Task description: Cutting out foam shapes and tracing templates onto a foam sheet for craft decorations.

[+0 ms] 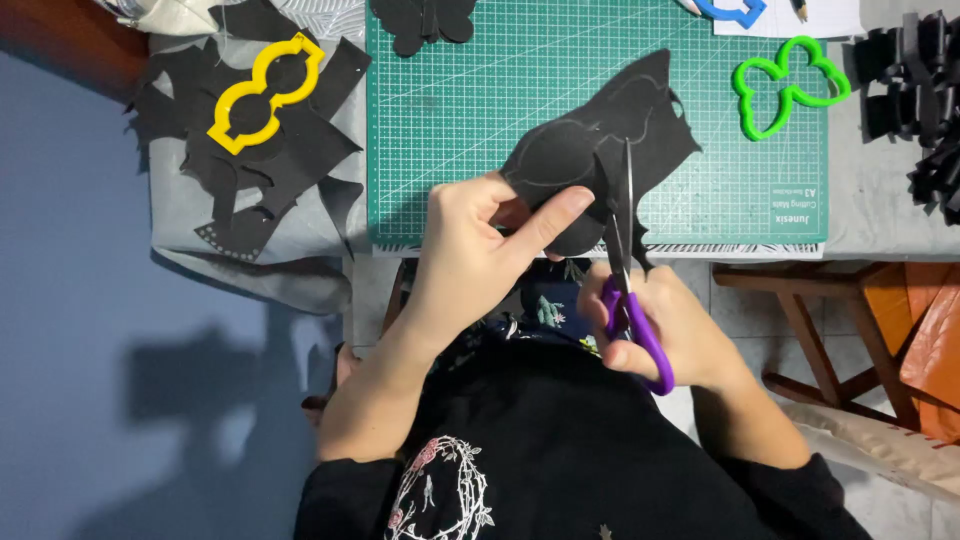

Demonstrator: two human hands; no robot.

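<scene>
My left hand (480,245) pinches a piece of black fabric (610,140) with a faint traced outline, thumb on top, holding it just over the near edge of the green cutting mat (480,90). My right hand (665,325) grips purple-handled scissors (632,300). Their blades point away from me and are set into the black fabric along the traced line.
A yellow template (265,92) lies on a heap of black scraps (250,170) at the left. A green butterfly-shaped template (785,85) rests on the mat's right side, a blue one (730,10) at the top. Folded black pieces (925,100) sit far right. A wooden stool (830,320) stands below.
</scene>
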